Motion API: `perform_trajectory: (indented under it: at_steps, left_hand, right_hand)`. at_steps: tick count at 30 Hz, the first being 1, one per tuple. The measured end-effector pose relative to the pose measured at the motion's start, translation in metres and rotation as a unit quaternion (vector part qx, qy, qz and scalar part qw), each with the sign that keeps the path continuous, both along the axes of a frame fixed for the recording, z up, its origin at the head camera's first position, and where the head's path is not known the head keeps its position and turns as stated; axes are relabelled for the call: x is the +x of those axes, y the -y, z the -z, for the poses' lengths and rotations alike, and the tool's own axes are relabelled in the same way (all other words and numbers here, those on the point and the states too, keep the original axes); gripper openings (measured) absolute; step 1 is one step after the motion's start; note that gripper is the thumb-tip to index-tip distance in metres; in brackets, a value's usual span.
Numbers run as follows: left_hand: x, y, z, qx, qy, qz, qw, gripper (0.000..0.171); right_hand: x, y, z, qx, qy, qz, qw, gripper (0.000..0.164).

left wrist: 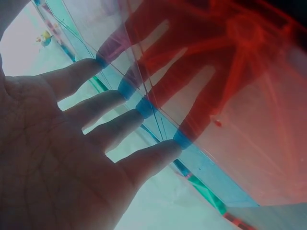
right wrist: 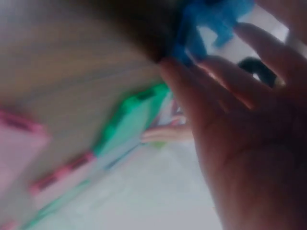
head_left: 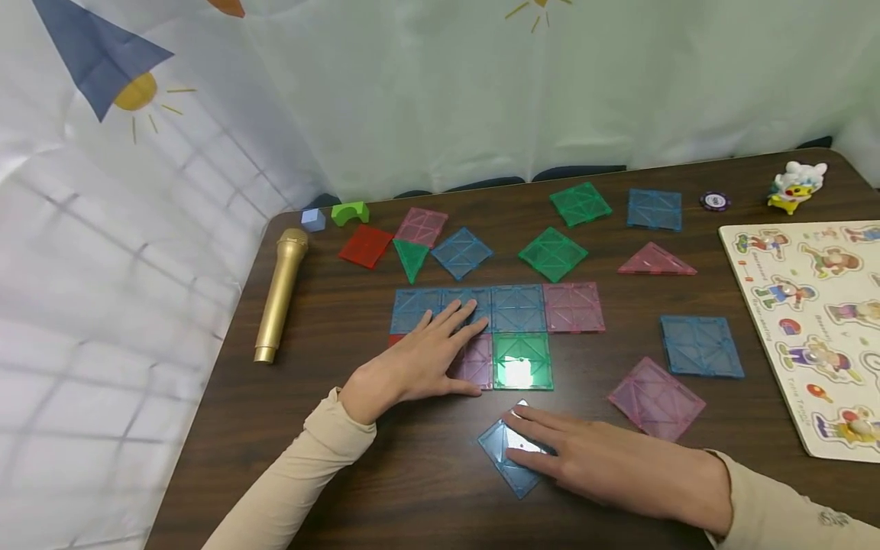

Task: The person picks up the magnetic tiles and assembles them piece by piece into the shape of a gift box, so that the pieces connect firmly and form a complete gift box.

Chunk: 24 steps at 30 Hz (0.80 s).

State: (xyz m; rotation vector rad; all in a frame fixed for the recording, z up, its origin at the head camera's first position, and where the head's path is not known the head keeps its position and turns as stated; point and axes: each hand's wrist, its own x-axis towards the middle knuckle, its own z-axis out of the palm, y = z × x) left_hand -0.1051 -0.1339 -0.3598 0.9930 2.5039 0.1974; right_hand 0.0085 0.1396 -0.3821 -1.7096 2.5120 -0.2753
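Note:
My left hand [head_left: 419, 363] lies with fingers spread over a joined block of see-through magnetic tiles. Its fingertips touch the back row of blue tiles [head_left: 518, 309], which ends in a pink tile [head_left: 574, 307]. In the front row, a purple tile [head_left: 481, 363] and a red tile [left wrist: 249, 139] are partly covered by this hand, beside a green tile [head_left: 522, 347]. My right hand [head_left: 612, 458] rests its extended fingers on a separate blue square tile [head_left: 517, 475], turned cornerwise just in front of the green one. The right wrist view is blurred.
Loose tiles lie behind and right of the block, including a purple square [head_left: 656, 399], blue square [head_left: 701, 346] and pink triangle [head_left: 656, 261]. A gold microphone [head_left: 280, 298] lies left. A picture board [head_left: 763, 344] covers the right side; a small figurine [head_left: 796, 187] stands behind it.

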Motion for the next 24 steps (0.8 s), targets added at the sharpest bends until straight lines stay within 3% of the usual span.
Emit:
perform_trajectory:
  at_steps: [4, 9, 14, 24]
  left_hand:
    - [0.001, 0.001, -0.001, 0.005, 0.001, 0.002, 1.0, 0.098]
    - [0.001, 0.001, -0.001, 0.007, 0.003, 0.001, 1.0, 0.097]
    - [0.001, 0.003, 0.0, 0.006, 0.004, 0.0, 1.0, 0.098]
    - [0.0, 0.003, 0.001, 0.01, 0.005, 0.001, 0.9999, 0.099]
  right_hand:
    - [0.011, -0.025, 0.008, -0.017, -0.001, 0.044, 0.999, 0.064]
    - [0.017, -0.054, 0.019, -0.053, -0.022, 0.099, 0.993, 0.056]
    - [0.005, -0.073, 0.025, -0.075, 0.001, 0.135, 0.988, 0.052]
    - [-0.025, -0.077, 0.003, -0.008, 0.067, 0.194, 0.979, 0.064]
